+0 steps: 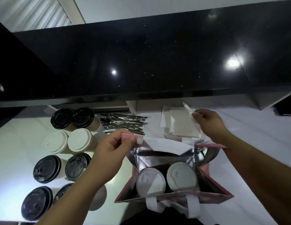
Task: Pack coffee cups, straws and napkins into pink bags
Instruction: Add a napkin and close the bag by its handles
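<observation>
Fingers (131,140) of left hand (112,147) pinch the far rim of the open pink bag w/ silver foil lining (174,194), holding its mouth wide at approx. centre-bottom of view. Right hand (206,120) is at 1 o'clock from the bag, thumb & fingertips nipping a thin white paper napkin (188,109) lifted off the loose pile of beige-white napkins (180,125) on the white counter (255,135).

Inside the bag: two white-lidded paper coffee cups (150,180) side by side, upright, touching or nearly so. A white napkin w/ dotted embossing (167,146) lies over the bag's far edge, partly in; can't tell if fully dropped. No straw visible in the bag, though foil folds may hide one.

Still out: at 9–10 o'clock from the bag, a cluster of lidded cups, black lids (47,168) & white lids (79,140), standing close together. At 11 o'clock, a heap of black straws in clear wrappers (125,123), just beside the napkin pile.

Judgement: this bag is cups-done, napkins in progress, straws prob. pending. Most cups remain unpacked, so several more bags' worth left; no other pink bags in view.
</observation>
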Available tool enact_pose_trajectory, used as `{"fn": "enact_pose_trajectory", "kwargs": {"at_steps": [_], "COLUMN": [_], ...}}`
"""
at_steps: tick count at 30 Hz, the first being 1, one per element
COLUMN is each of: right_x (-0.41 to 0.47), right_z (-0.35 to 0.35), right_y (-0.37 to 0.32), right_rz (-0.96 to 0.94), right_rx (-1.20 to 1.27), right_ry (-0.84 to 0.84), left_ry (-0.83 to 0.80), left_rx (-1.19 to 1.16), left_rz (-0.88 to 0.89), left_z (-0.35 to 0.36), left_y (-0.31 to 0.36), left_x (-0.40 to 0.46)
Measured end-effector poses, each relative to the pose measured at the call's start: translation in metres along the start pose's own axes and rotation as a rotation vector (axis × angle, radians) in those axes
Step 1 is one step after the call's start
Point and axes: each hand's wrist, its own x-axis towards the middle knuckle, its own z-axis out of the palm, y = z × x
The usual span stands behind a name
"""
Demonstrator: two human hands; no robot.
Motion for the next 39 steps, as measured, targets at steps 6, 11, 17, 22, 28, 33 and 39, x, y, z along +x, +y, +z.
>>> {"fn": "enact_pose_trajectory", "kwargs": {"at_steps": [6,11,17,22,28,33,39], "right_x": [-0.049,-0.126,-0.211,-0.216,-0.179,-0.184,-0.197], "right_z": [-0.040,-0.079,-0.104,-0.064,0.000,0.013,0.036], "right_y": [-0.030,-0.078,-0.152,-0.159,-0.145,-0.145,-0.120], "right_rz": [-0.073,-0.282,-0.598,-0.709,-0.630,-0.584,-0.543], "right_rx": [-0.039,-0.107,-0.250,-0.639,-1.161,-1.188,-1.175], "right_ry": [0.073,0.204,0.098,-0.284,-0.344,-0.251,-0.427], "left_ry": [0.019,0.043,0.100,0.112,0.086,0.084,0.084], "left_rx": [0.015,0.070,0.112,0.083,0.062,0.044,0.064], "left_rz": [0.032,0.024,0.044,0.049,0.041,0.037,0.029], "left_z": [0.003,0.004,0.009,0.013,0.014,0.013,0.014], "left_y": [0.007,0.007,0.013,0.017,0.016,0.015,0.015], "left_x": [-0.004,-0.004,-0.005,-0.008,-0.013,-0.018,-0.022]}}
